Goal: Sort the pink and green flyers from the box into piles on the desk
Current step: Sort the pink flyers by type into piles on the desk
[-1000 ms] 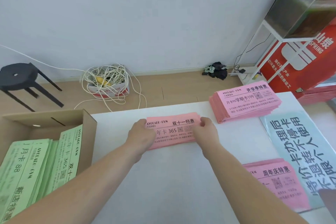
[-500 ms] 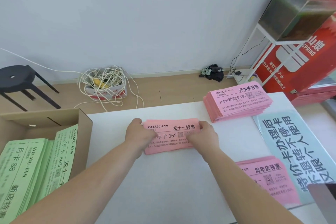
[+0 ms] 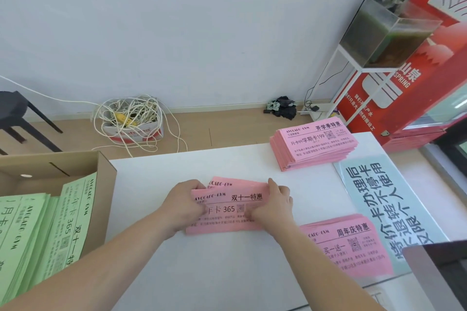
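A stack of pink flyers (image 3: 227, 212) lies in the middle of the white desk (image 3: 227, 272). My left hand (image 3: 184, 206) grips its left end and my right hand (image 3: 274, 206) grips its right end. The top sheets sit skewed over the lower ones, whose corner shows behind. A thick pink pile (image 3: 314, 145) sits at the desk's far right, and another pink pile (image 3: 346, 247) lies near right. Green flyers (image 3: 38, 235) stand packed in the cardboard box (image 3: 106, 184) at the left.
A pale blue printed sheet (image 3: 386, 199) lies along the desk's right side, under the near pink pile. A dark object (image 3: 439, 272) fills the bottom right corner. On the floor beyond: a black stool (image 3: 15, 113), a box of tangled cable (image 3: 131, 121), a white stand with a tank (image 3: 389, 33).
The pink stack came toward me on the desk with both hands on its ends. Its top sheets have slid askew, baring a corner of lower sheets behind.
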The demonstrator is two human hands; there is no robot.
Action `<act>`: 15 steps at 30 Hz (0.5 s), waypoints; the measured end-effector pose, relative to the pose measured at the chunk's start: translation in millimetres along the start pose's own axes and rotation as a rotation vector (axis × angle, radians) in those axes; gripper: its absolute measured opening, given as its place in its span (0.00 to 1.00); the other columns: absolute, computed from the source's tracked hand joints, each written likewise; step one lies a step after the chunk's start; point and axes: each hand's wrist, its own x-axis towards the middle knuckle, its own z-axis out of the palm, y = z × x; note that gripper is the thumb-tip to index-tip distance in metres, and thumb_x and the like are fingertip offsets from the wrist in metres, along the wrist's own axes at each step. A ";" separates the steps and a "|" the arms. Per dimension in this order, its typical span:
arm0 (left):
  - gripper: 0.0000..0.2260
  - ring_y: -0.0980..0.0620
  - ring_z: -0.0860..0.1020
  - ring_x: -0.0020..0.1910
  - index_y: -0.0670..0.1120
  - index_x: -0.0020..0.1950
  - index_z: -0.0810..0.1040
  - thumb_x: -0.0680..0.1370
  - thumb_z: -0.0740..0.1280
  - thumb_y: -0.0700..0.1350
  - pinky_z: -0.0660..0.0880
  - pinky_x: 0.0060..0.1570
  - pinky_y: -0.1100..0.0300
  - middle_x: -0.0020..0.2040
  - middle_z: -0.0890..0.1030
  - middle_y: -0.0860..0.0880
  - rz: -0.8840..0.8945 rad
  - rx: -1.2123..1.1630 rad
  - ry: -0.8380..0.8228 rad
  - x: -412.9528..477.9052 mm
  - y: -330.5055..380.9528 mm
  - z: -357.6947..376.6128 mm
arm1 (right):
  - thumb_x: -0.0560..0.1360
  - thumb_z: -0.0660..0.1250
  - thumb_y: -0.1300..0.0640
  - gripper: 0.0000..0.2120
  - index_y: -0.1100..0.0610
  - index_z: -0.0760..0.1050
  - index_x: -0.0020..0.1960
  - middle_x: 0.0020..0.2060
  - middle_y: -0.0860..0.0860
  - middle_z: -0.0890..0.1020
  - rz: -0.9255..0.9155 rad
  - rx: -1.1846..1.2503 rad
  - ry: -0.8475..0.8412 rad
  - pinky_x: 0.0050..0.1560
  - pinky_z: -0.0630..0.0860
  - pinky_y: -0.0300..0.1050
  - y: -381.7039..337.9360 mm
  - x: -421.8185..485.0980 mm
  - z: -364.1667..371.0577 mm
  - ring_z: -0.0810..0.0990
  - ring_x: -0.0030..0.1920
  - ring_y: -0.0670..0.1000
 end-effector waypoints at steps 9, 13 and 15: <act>0.28 0.52 0.85 0.50 0.53 0.66 0.77 0.72 0.74 0.29 0.81 0.53 0.57 0.50 0.87 0.49 0.258 -0.343 0.006 -26.5 2.3 -20.2 | 0.71 0.68 0.75 0.18 0.52 0.82 0.41 0.42 0.53 0.87 -0.119 0.576 0.033 0.45 0.77 0.43 -1.5 -10.0 -42.9 0.82 0.41 0.50; 0.23 0.56 0.83 0.46 0.50 0.60 0.81 0.70 0.77 0.31 0.77 0.49 0.64 0.46 0.85 0.51 0.235 -0.305 0.037 -31.4 -13.1 -8.5 | 0.73 0.67 0.73 0.16 0.53 0.82 0.49 0.45 0.46 0.85 -0.140 0.479 0.052 0.39 0.75 0.32 7.4 -14.0 -30.9 0.80 0.42 0.46; 0.18 0.58 0.82 0.43 0.49 0.55 0.83 0.70 0.78 0.32 0.76 0.46 0.68 0.45 0.85 0.52 0.201 -0.296 0.073 -32.4 -22.6 -0.5 | 0.74 0.65 0.74 0.20 0.51 0.82 0.52 0.50 0.47 0.85 -0.128 0.515 0.061 0.44 0.77 0.31 15.3 -12.7 -20.5 0.82 0.49 0.47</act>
